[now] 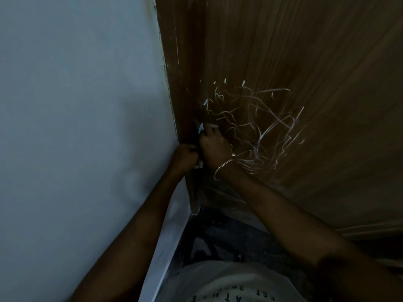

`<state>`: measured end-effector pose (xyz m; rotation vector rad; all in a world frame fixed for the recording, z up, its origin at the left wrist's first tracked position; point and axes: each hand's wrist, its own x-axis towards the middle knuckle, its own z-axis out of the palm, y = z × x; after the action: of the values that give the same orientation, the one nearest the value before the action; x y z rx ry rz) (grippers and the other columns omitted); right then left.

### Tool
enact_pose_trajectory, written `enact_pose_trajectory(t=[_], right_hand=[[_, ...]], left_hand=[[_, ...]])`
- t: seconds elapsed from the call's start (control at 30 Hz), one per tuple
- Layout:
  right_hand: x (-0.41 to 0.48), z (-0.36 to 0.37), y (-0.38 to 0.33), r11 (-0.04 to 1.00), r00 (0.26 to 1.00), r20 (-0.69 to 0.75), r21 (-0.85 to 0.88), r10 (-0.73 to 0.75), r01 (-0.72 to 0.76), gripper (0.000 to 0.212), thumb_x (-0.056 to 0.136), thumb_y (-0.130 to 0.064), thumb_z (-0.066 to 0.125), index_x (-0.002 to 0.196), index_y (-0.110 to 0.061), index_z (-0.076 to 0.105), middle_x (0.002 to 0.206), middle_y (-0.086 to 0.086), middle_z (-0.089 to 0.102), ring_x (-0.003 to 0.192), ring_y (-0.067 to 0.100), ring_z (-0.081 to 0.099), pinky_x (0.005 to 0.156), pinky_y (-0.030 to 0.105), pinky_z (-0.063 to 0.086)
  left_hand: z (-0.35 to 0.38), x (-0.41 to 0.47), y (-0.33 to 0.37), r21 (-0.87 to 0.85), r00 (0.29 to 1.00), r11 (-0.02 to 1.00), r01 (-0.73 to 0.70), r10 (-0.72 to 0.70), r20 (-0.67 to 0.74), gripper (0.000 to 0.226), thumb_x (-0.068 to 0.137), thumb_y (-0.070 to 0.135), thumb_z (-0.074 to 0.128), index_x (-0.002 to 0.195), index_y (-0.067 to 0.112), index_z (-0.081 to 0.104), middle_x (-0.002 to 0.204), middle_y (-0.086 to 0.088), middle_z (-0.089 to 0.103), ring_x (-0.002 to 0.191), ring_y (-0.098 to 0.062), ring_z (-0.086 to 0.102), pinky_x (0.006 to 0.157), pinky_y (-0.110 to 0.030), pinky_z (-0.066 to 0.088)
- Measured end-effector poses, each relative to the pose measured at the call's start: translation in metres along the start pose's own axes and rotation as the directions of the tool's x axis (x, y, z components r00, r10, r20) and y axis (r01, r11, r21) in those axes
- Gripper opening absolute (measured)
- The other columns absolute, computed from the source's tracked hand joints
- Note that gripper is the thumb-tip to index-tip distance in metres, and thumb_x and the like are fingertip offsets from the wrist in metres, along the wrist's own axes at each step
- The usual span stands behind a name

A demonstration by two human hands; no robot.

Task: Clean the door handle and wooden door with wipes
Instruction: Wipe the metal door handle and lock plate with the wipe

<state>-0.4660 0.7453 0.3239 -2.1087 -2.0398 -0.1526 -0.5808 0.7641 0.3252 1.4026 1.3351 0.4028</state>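
The scene is dim, seen from above along a wooden door (305, 62) that fills the right side, its grain running lengthwise up and down the panel. A tangle of pale scribbled scratch marks (257, 127) spreads over the door's lower middle. To the left stands a pale blue-grey wall (76, 105), and the dark brown door frame (181, 73) runs as a long vertical strip between wall and door. Both hands meet at this strip, low down. The left hand (185, 158) is curled into a tight fist against the frame's edge, just beside the other hand; what it grips is hidden. The right hand (214, 147) presses against the door with fingers bunched, and a small white scrap, probably a wipe (201, 128), peeks out above its fingertips at the seam between frame and door. A silver chain bracelet (222, 168) circles the right wrist. The door handle itself cannot be made out in the shadow under the hands. Below, a dark floor (229, 236) shows, with the person's light printed shirt (229, 284) at the bottom edge.
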Motion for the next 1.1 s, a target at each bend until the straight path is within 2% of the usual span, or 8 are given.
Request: enact_pose_trajectory(t=[0.1, 0.2, 0.33, 0.57, 0.73, 0.87, 0.97, 1.1], right_hand=[[-0.007, 0.002, 0.011, 1.000, 1.000, 0.001, -0.011, -0.014, 0.014, 0.037, 0.098, -0.006, 0.049, 0.134, 0.000, 0.055, 0.146, 0.020, 0.044, 0.126, 0.037, 0.050, 0.098, 0.042, 0.052], [-0.006, -0.003, 0.016, 0.999, 0.997, -0.079, 0.032, 0.007, -0.004, 0.032, 0.088, -0.002, 0.064, 0.120, 0.002, 0.064, 0.128, 0.020, 0.058, 0.105, 0.035, 0.061, 0.080, 0.040, 0.058], [-0.006, 0.006, 0.010, 0.999, 0.998, -0.043, -0.022, -0.036, 0.035, 0.034, 0.097, -0.006, 0.055, 0.130, 0.001, 0.058, 0.142, 0.019, 0.050, 0.122, 0.034, 0.055, 0.091, 0.038, 0.056], [-0.008, 0.002, 0.021, 0.999, 0.983, -0.183, 0.045, -0.005, 0.014, 0.034, 0.087, -0.003, 0.065, 0.121, 0.000, 0.064, 0.125, 0.018, 0.059, 0.104, 0.032, 0.061, 0.081, 0.039, 0.058], [-0.017, 0.013, 0.025, 0.996, 0.994, -0.065, -0.002, -0.090, 0.090, 0.037, 0.097, -0.007, 0.053, 0.133, -0.002, 0.057, 0.147, 0.017, 0.046, 0.125, 0.033, 0.051, 0.097, 0.037, 0.051], [-0.027, -0.002, 0.034, 0.984, 0.971, -0.231, 0.177, 0.066, -0.024, 0.030, 0.095, -0.004, 0.057, 0.125, -0.002, 0.063, 0.130, 0.016, 0.057, 0.112, 0.029, 0.059, 0.092, 0.037, 0.052], [-0.046, -0.018, 0.042, 0.872, 0.902, -0.367, 0.489, 0.229, -0.022, 0.020, 0.094, -0.005, 0.061, 0.111, -0.005, 0.071, 0.114, 0.007, 0.064, 0.097, 0.003, 0.058, 0.085, 0.013, 0.047], [-0.081, -0.015, 0.043, 0.615, 0.884, -0.197, 0.780, 0.425, -0.121, 0.017, 0.092, -0.011, 0.069, 0.108, -0.015, 0.074, 0.101, -0.001, 0.067, 0.091, -0.008, 0.059, 0.081, 0.005, 0.043]], left_hand=[[-0.001, 0.000, 0.000, -0.014, 1.000, 1.000, -0.003, 0.003, 0.018, 0.022, 0.099, 0.009, 0.052, 0.088, 0.008, 0.072, 0.068, -0.012, 0.067, 0.061, -0.020, 0.065, 0.056, -0.024, 0.051], [-0.001, 0.002, 0.000, -0.059, 1.000, 0.998, 0.005, -0.004, 0.021, 0.028, 0.100, 0.007, 0.052, 0.083, 0.022, 0.068, 0.066, -0.009, 0.067, 0.060, -0.019, 0.064, 0.059, -0.026, 0.053], [0.000, 0.006, -0.001, -0.019, 1.000, 1.000, 0.006, -0.006, 0.017, 0.021, 0.100, 0.011, 0.054, 0.097, 0.001, 0.072, 0.070, -0.012, 0.068, 0.062, -0.021, 0.065, 0.060, -0.027, 0.055], [0.000, 0.004, -0.001, -0.085, 0.999, 0.996, 0.015, -0.012, 0.034, 0.023, 0.099, 0.000, 0.049, 0.115, 0.001, 0.065, 0.071, -0.013, 0.064, 0.061, -0.021, 0.061, 0.056, -0.023, 0.053], [0.001, 0.003, -0.001, -0.090, 0.999, 0.996, 0.017, -0.013, 0.043, 0.025, 0.101, 0.001, 0.047, 0.118, 0.000, 0.066, 0.071, -0.013, 0.063, 0.062, -0.021, 0.061, 0.053, -0.021, 0.052], [0.002, 0.006, -0.008, -0.120, 0.999, 0.993, 0.014, -0.011, 0.033, 0.033, 0.101, 0.001, 0.046, 0.131, 0.004, 0.059, 0.072, -0.010, 0.064, 0.063, -0.018, 0.062, 0.050, -0.015, 0.051], [0.009, 0.008, -0.018, -0.153, 1.000, 0.988, -0.013, 0.012, -0.006, 0.034, 0.101, 0.004, 0.047, 0.132, 0.011, 0.059, 0.072, -0.008, 0.065, 0.063, -0.016, 0.064, 0.053, -0.015, 0.052], [0.026, 0.011, -0.046, -0.214, 0.997, 0.977, -0.005, -0.010, -0.072, 0.032, 0.097, 0.004, 0.051, 0.124, 0.013, 0.065, 0.069, -0.004, 0.067, 0.065, -0.015, 0.064, 0.063, -0.023, 0.051]])
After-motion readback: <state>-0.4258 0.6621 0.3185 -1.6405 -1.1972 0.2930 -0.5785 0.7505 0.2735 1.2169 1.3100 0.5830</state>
